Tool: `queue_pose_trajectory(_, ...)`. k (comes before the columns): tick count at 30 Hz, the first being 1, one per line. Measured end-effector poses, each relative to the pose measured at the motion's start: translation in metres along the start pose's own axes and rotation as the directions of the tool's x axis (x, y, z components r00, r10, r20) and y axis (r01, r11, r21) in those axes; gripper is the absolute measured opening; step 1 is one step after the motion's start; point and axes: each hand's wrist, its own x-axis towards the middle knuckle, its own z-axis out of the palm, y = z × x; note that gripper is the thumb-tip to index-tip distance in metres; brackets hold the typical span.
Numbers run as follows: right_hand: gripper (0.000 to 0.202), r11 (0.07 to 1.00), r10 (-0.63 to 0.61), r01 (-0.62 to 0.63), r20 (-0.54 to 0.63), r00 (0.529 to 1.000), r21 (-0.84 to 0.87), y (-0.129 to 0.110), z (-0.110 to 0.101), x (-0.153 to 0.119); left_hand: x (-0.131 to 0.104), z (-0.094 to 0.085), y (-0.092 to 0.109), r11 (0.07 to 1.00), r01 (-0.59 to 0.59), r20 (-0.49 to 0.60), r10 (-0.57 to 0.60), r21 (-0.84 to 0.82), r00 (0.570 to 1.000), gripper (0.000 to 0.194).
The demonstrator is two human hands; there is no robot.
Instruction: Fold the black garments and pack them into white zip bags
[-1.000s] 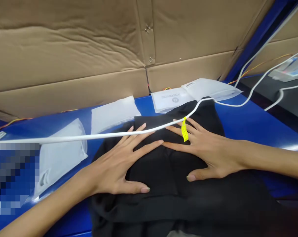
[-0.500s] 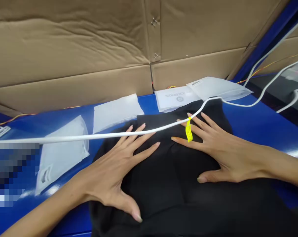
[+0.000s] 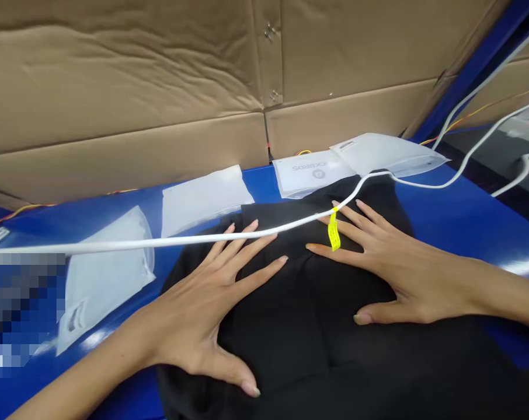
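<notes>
A black cloth item [image 3: 303,326], perhaps a garment, lies spread over the blue tabletop [image 3: 474,233]; its exact kind cannot be made out. On its left part rests my left hand [image 3: 203,309], fingers spread and palm down. My right hand [image 3: 404,274] lies flat on the right part, its fingers also apart. Between the hands is a stretch of bare black fabric with faint creases. A white cable [image 3: 181,239] with a yellow tag [image 3: 333,233] runs across the view, in front of the fingers of both hands.
White plastic packets lie around the cloth: one at left [image 3: 109,268], one behind [image 3: 207,195], a printed one [image 3: 312,172] and another at back right [image 3: 387,154]. A brown covered panel [image 3: 159,76] stands at the back. More white cable hangs at right.
Both hands stay spread on the black cloth, with only a very slight shift. The view has moved a little, and the packets appear slightly further left.
</notes>
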Motion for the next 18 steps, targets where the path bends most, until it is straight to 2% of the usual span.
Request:
queue_pose_trajectory(8, 0.096, 1.0, -0.007, 0.007, -0.02, 1.0, 0.009, -0.0004, 0.001, -0.0001, -0.0002, -0.0013, -0.0001, 1.0, -0.009, 0.007, 0.009, -0.017, 1.0, 0.134)
queue_pose_trajectory(12, 0.096, 1.0, -0.016, 0.016, -0.026, 1.0, 0.008, 0.0001, 0.0018, -0.0005, -0.0015, -0.0022, 0.0018, 0.999, -0.051, -0.042, 0.051, -0.005, 0.998, 0.13)
queue_pose_trajectory(18, 0.094, 1.0, -0.002, 0.002, -0.004, 1.0, 0.0, 0.0012, 0.0022, -0.0011, -0.0022, -0.0021, 0.0026, 0.994, -0.11, -0.078, 0.111, 0.013, 0.991, 0.114)
